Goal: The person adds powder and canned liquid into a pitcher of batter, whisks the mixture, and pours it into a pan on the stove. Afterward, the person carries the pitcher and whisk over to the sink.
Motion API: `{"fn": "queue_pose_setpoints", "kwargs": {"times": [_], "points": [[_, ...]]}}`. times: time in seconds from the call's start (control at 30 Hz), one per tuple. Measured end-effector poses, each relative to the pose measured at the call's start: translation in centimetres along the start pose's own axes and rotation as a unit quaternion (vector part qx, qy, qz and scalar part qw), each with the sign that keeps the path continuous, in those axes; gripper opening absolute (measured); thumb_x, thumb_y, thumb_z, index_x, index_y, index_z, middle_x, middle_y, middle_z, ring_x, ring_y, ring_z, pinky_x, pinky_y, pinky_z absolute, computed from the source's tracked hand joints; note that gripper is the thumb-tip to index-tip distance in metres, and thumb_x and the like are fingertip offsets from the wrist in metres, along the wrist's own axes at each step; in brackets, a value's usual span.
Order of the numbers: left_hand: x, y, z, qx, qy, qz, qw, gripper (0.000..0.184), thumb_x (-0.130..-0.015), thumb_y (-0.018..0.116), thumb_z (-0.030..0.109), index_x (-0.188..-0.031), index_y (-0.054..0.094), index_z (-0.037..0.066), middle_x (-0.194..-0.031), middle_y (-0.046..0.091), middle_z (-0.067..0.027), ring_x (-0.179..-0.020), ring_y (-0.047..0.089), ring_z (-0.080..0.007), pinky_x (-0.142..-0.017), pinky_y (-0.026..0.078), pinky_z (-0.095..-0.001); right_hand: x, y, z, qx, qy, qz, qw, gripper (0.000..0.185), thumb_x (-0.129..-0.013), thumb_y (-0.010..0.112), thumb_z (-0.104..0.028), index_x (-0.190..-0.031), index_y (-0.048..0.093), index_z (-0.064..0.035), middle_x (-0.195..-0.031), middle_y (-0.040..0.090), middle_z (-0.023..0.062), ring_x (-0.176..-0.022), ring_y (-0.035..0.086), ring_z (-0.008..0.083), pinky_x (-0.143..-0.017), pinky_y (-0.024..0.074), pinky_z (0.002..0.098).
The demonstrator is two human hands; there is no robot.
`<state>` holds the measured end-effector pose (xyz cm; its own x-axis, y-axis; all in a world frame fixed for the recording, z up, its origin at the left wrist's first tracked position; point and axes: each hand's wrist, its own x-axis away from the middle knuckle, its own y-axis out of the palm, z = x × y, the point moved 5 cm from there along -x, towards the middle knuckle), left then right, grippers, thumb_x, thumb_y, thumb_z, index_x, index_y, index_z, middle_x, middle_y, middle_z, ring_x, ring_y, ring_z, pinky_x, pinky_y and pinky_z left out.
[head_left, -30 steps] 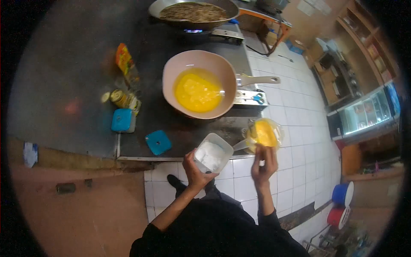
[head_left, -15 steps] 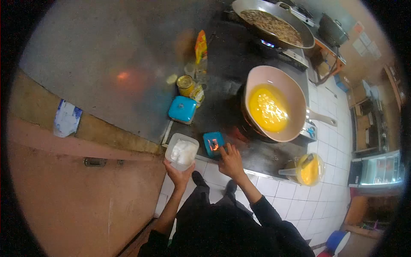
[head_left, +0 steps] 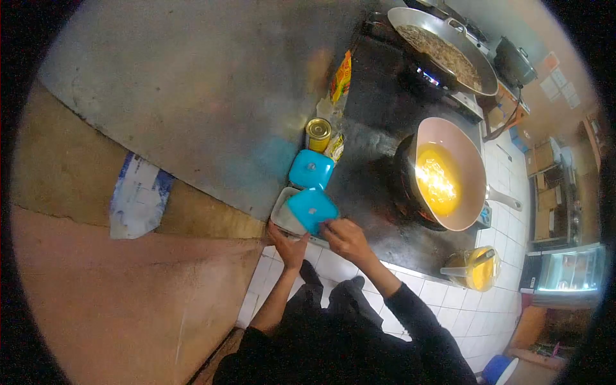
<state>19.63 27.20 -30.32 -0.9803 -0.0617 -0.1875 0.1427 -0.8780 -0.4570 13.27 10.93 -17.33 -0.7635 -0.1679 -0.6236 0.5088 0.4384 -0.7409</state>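
Observation:
My left hand [head_left: 289, 248] holds a white square container [head_left: 283, 212] at the counter's front edge. Closed on the edge of a blue lid [head_left: 312, 211], my right hand [head_left: 348, 240] has it tilted over the container's right part, leaving the left part uncovered. Just behind stands a second container with a blue lid [head_left: 310, 169], beside a yellow can [head_left: 318, 134]. To the right, a pink pan [head_left: 473, 173] on a burner contains yellow liquid [head_left: 437, 179].
A wide wok [head_left: 443, 54] with brown food sits over a blue flame at the back right. A pitcher of yellow mixture [head_left: 475, 269] stands at the counter's right front edge. Yellow-orange packets [head_left: 341, 76] lie behind the can.
My right hand has picked up the blue lid from the counter and brought it over the white container. My left hand has moved the container against the counter's edge. The view has shifted left.

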Motion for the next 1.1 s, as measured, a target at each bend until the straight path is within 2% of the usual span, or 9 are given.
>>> {"fn": "queue_pose_setpoints", "kwargs": {"times": [0.1,0.47,0.53,0.6,0.67,0.77,0.9,0.97,1.1], "points": [[0.4,0.5,-1.2,0.015,-0.018,0.008,1.000,0.106,-0.056,0.088,0.028,-0.135,0.025,-0.004,-0.128,0.036,-0.0248,-0.119,0.037,-0.0415,-0.101,0.030,-0.0527,-2.6,3.4,-0.4,-0.044,-0.157,-0.083,0.983,0.029,-0.072,0.062,-0.013,-0.097,0.062,0.0013,-0.105,0.059,0.0127,-0.089,0.061,0.0263,-0.073,0.0520,0.0360],[0.2,-0.6,0.8,-0.043,0.031,0.037,0.998,0.106,-0.054,0.090,0.030,-0.133,0.027,-0.001,-0.122,0.038,-0.0212,-0.117,0.037,-0.0401,-0.097,0.031,-0.0543,-2.6,5.8,1.9,-0.100,-0.153,-0.276,0.944,0.030,-0.075,0.062,-0.014,-0.102,0.061,0.0007,-0.108,0.058,0.0158,-0.099,0.058,0.0336,-0.082,0.0510,0.0401],[0.7,-1.5,2.3,-0.040,0.040,0.044,0.997,0.106,-0.054,0.090,0.031,-0.133,0.027,0.000,-0.122,0.038,-0.0209,-0.118,0.037,-0.0403,-0.098,0.030,-0.0549,-5.3,4.7,3.1,-0.067,-0.052,-0.141,0.986,0.032,-0.077,0.063,-0.015,-0.105,0.060,-0.0003,-0.108,0.057,0.0169,-0.100,0.057,0.0348,-0.081,0.0512,0.0415],[1.5,-2.5,4.8,-0.109,0.162,0.076,0.978,0.106,-0.055,0.090,0.031,-0.133,0.026,0.001,-0.119,0.038,-0.0206,-0.119,0.035,-0.0412,-0.100,0.028,-0.0557,-8.9,4.8,5.4,-0.010,0.109,-0.047,0.993,0.033,-0.078,0.064,-0.011,-0.110,0.061,-0.0035,-0.100,0.058,0.0145,-0.089,0.060,0.0319,-0.076,0.0513,0.0427],[0.9,-3.3,6.4,-0.074,0.232,0.074,0.967,0.102,-0.061,0.086,0.036,-0.137,0.027,0.003,-0.130,0.036,-0.0211,-0.128,0.031,-0.0412,-0.105,0.024,-0.0557,-9.8,7.0,7.6,0.004,0.145,-0.061,0.988,0.031,-0.080,0.064,-0.012,-0.109,0.061,-0.0033,-0.099,0.058,0.0156,-0.089,0.060,0.0327,-0.075,0.0514,0.0425],[-2.2,-2.8,9.7,-0.220,0.155,-0.139,0.953,0.093,-0.075,0.069,0.050,-0.146,0.025,0.008,-0.152,0.021,-0.0153,-0.142,0.015,-0.0352,-0.107,0.016,-0.0589,-10.7,8.0,8.8,0.011,0.185,-0.081,0.979,0.027,-0.080,0.064,-0.013,-0.105,0.062,-0.0027,-0.096,0.058,0.0173,-0.084,0.061,0.0333,-0.072,0.0517,0.0415],[-2.3,-1.8,8.1,-0.265,0.144,-0.174,0.937,0.088,-0.080,0.064,0.048,-0.147,0.024,0.007,-0.152,0.020,-0.0179,-0.142,0.015,-0.0363,-0.107,0.013,-0.0604,-10.5,2.7,7.7,-0.138,0.226,0.014,0.964,0.021,-0.077,0.067,-0.012,-0.095,0.064,-0.0020,-0.086,0.057,0.0176,-0.072,0.063,0.0324,-0.065,0.0522,0.0401],[-1.9,-1.4,8.1,-0.258,0.128,-0.180,0.940,0.084,-0.082,0.060,0.046,-0.147,0.023,0.006,-0.152,0.019,-0.0197,-0.142,0.013,-0.0365,-0.107,0.011,-0.0599,-7.7,-0.5,8.1,-0.159,0.326,-0.035,0.931,0.025,-0.073,0.068,-0.014,-0.095,0.063,-0.0017,-0.098,0.058,0.0243,-0.085,0.062,0.0415,-0.076,0.0523,0.0451],[-1.8,-1.0,8.8,-0.262,0.138,-0.178,0.938,0.083,-0.083,0.060,0.046,-0.146,0.025,0.005,-0.151,0.019,-0.0205,-0.142,0.012,-0.0364,-0.107,0.010,-0.0593,2.1,2.1,10.0,-0.044,0.389,-0.088,0.916,0.025,-0.074,0.067,-0.014,-0.095,0.063,-0.0013,-0.105,0.059,0.0260,-0.086,0.062,0.0420,-0.075,0.0529,0.0464]]}}
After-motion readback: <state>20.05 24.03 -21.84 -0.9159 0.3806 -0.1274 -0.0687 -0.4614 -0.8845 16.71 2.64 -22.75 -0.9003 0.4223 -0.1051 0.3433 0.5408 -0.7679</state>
